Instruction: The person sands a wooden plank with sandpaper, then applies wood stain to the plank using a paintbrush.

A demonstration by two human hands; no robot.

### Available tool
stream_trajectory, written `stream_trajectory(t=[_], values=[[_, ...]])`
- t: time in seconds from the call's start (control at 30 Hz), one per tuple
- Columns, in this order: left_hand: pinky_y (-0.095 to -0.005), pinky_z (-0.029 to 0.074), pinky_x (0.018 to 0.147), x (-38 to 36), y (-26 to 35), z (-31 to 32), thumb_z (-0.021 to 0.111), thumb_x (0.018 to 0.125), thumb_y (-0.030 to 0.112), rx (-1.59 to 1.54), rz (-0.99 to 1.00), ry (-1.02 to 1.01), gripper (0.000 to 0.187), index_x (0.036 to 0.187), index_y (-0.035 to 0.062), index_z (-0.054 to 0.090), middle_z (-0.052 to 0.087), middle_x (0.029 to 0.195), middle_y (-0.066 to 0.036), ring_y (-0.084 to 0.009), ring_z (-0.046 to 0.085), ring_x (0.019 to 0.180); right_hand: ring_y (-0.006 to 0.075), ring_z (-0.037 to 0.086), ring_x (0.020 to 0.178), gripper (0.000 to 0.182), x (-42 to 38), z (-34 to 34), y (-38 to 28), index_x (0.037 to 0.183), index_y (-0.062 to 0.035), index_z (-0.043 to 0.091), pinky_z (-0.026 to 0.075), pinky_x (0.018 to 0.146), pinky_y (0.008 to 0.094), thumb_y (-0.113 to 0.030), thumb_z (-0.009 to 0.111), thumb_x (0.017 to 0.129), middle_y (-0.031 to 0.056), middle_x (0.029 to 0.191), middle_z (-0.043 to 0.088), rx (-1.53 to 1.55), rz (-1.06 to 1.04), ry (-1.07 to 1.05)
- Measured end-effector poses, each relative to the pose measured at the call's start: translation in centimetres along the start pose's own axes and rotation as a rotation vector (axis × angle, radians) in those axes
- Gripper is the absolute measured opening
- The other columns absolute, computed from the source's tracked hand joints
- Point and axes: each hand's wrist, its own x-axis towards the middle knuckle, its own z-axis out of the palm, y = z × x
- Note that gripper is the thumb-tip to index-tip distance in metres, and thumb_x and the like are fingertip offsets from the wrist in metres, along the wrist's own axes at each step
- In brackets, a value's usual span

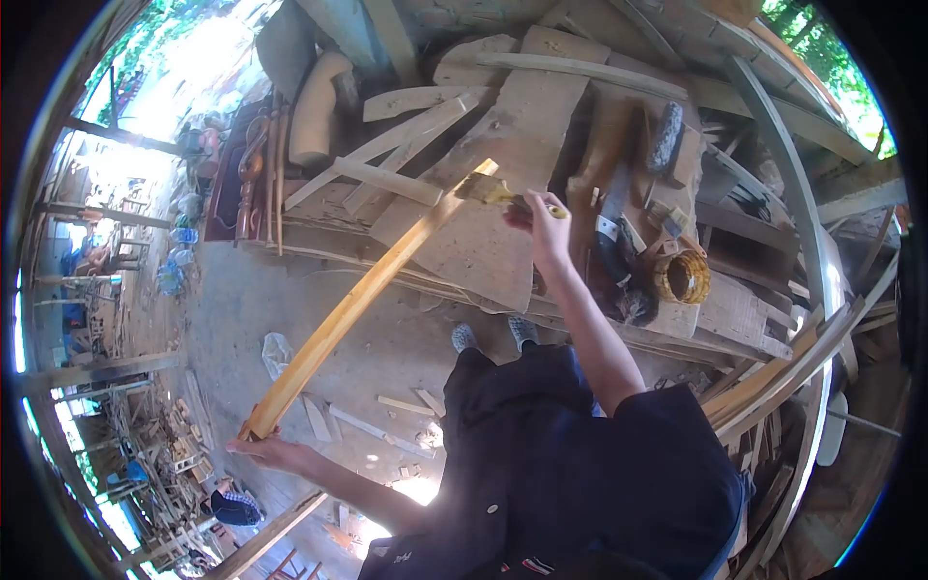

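A long, glossy yellow-brown wooden strip [353, 304] runs diagonally from the lower left up to the workbench. My left hand [263, 447] grips its lower end. The upper end lies over the bench, near a pale wooden piece. My right hand [543, 224] is closed around the handle of a flat paintbrush [488, 188], whose bristles touch the strip close to its upper end. To the right on the bench stands a yellow patterned container [681, 277], open at the top, with another brush [667, 224] beside it.
The cluttered bench [435, 274] holds loose boards [416, 145], a black-handled saw [611, 237] and a dark roller-shaped object [667, 137]. Curved planks [822, 387] stand at right. Wood scraps [372, 428] and a plastic bag [276, 355] lie on the floor. Another person [234, 507] is at lower left.
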Motion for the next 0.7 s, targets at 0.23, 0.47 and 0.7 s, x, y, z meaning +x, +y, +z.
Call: stream_trajectory(t=[0.23,0.47,0.7], values=[[-0.0318,0.051,0.059,-1.2,0.1,-0.4,0.031,0.100,0.075,0.041,-0.046,0.074,0.087,0.109,-0.0060,0.062,0.062,0.091,-0.018,-0.0233,0.061,0.073,0.0297,0.074,0.067,0.013,-1.0,2.6,4.7,0.091,0.0012,0.058,0.065,0.064,0.0384,-0.011,0.060,0.095,0.0207,0.081,0.070,-0.040,0.072,0.130],[-0.0291,0.045,0.059,-2.1,1.3,0.0,0.025,0.104,0.069,0.091,-0.091,0.119,0.077,0.096,0.0028,0.064,0.072,0.089,-0.014,-0.0184,0.061,0.075,0.0290,0.071,0.060,0.017,-10.5,6.4,2.4,0.090,0.0024,0.054,0.061,0.055,0.0378,-0.012,0.060,0.098,0.0194,0.074,0.068,-0.029,0.181,0.000],[-0.0308,0.044,0.069,-2.9,2.3,0.1,0.029,0.106,0.066,0.038,-0.107,0.139,0.069,0.102,0.0026,0.059,0.070,0.090,-0.014,-0.0201,0.061,0.080,0.0267,0.071,0.061,0.018,-18.8,10.1,0.7,0.091,0.0004,0.054,0.061,0.056,0.0366,-0.013,0.059,0.102,0.0184,0.075,0.068,-0.088,0.298,-0.257]])
